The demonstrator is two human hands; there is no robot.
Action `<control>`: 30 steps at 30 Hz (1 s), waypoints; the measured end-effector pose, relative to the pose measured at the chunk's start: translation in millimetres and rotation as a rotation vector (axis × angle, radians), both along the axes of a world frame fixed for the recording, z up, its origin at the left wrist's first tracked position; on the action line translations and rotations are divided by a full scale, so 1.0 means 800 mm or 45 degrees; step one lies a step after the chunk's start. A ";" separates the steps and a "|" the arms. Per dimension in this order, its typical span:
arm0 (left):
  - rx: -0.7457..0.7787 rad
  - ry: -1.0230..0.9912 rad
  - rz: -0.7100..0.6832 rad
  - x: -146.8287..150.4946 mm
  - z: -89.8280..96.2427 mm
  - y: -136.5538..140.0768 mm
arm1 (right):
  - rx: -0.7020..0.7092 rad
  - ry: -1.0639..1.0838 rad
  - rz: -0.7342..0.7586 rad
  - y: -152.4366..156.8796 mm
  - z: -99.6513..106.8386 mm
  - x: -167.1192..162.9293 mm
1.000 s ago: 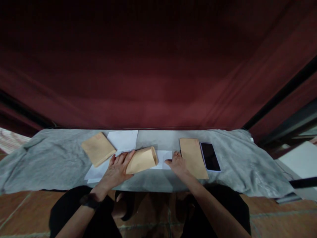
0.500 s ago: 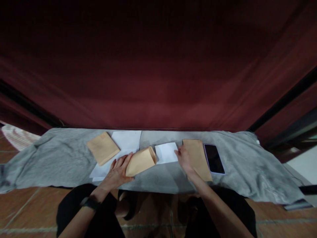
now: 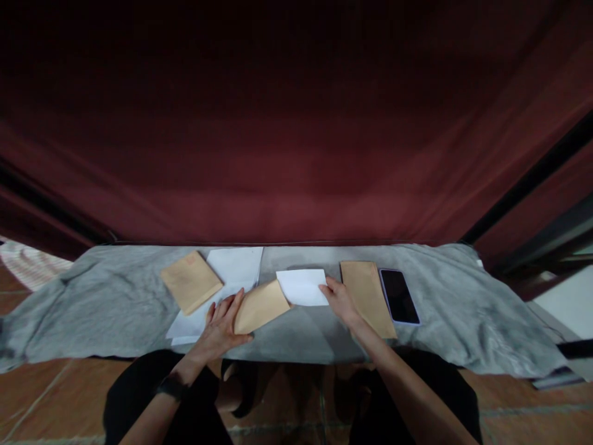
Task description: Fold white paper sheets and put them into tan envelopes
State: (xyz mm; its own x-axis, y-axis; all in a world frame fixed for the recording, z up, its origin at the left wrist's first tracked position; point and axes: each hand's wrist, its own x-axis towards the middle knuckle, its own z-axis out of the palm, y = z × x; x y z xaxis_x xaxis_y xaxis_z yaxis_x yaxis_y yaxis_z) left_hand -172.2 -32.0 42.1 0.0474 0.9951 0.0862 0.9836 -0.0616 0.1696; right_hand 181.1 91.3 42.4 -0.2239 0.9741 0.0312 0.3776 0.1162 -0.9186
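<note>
My left hand is at the left end of a brown paper envelope, thumb along its near edge and fingers at its far edge. The envelope lies tilted on the grey cloth, its mouth facing right. In my right hand a folded white paper is pinched by its right edge. The paper's left edge overlaps the envelope's mouth; whether it is inside or on top, I cannot tell. Under and beyond my left hand are white sheets.
Another brown envelope lies at the left, partly on the sheets. Right of my right hand are a longer brown envelope and a phone with a purple edge. Grey cloth covers the narrow surface, with a dark red panel behind it.
My right hand has moved slightly left with the white paper, which has gone from beside the envelope's mouth to overlapping it. My left hand stays at the envelope.
</note>
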 end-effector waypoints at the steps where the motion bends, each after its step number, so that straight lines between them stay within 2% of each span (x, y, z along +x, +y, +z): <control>1: 0.024 0.013 0.000 -0.001 0.000 0.000 | -0.025 -0.002 0.021 0.002 0.000 0.002; 9: 0.078 0.071 -0.076 0.006 0.009 0.006 | -0.157 -0.012 0.102 0.008 0.009 0.017; 14: 0.060 0.051 -0.162 0.025 0.017 0.015 | -0.154 0.009 0.086 0.002 0.007 0.003; 18: 0.048 0.005 -0.254 0.054 0.026 0.027 | -0.174 0.075 0.087 -0.013 0.003 -0.016; 23: 0.033 -0.044 -0.351 0.085 0.029 0.040 | -0.266 0.195 0.154 -0.031 -0.003 -0.033; 30: 0.023 -0.036 -0.376 0.085 0.026 0.044 | -0.305 0.199 0.122 -0.032 -0.016 -0.035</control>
State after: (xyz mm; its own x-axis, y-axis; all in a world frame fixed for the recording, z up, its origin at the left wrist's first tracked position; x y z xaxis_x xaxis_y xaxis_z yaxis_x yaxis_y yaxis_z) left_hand -104.0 3.0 63.2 0.3322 0.9369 0.1088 0.9176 -0.3477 0.1928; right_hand 153.2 66.1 29.7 -0.3255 0.9326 -0.1559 0.2272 -0.0829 -0.9703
